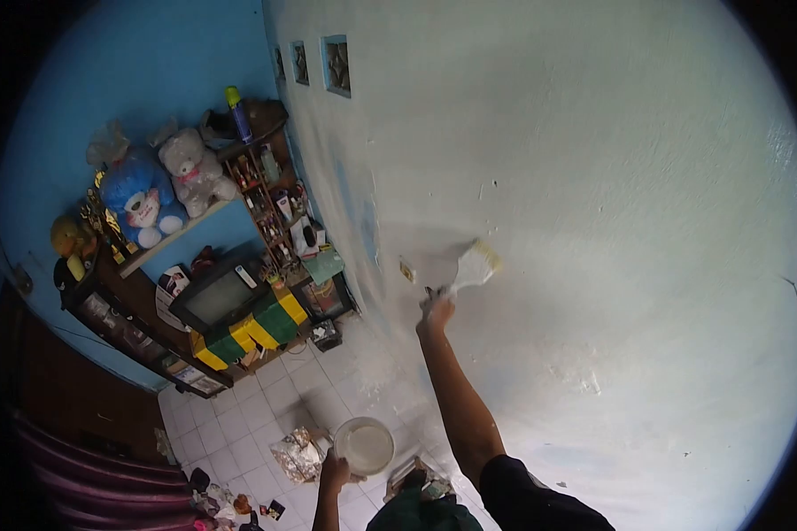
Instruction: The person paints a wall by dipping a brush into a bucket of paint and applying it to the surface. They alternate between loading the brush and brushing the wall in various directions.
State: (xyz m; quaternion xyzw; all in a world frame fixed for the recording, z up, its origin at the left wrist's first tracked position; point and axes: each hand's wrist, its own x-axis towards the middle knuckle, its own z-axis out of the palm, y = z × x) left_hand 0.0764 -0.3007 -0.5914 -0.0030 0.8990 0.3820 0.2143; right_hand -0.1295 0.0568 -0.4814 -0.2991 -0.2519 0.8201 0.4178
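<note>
My right hand is closed round the handle of a wide paintbrush, whose pale yellowish bristles are against or very near the whitish wall. Low in the view, my left hand grips the edge of a round, light-coloured container; its contents are hard to make out. Small chips and scuffs mark the wall around the brush, and a bluish patch shows to the left.
At the left, a shelf unit holds a television. Stuffed bears sit on a ledge above. Crumpled foil-like material lies on the tiled floor. A purple curtain hangs at lower left.
</note>
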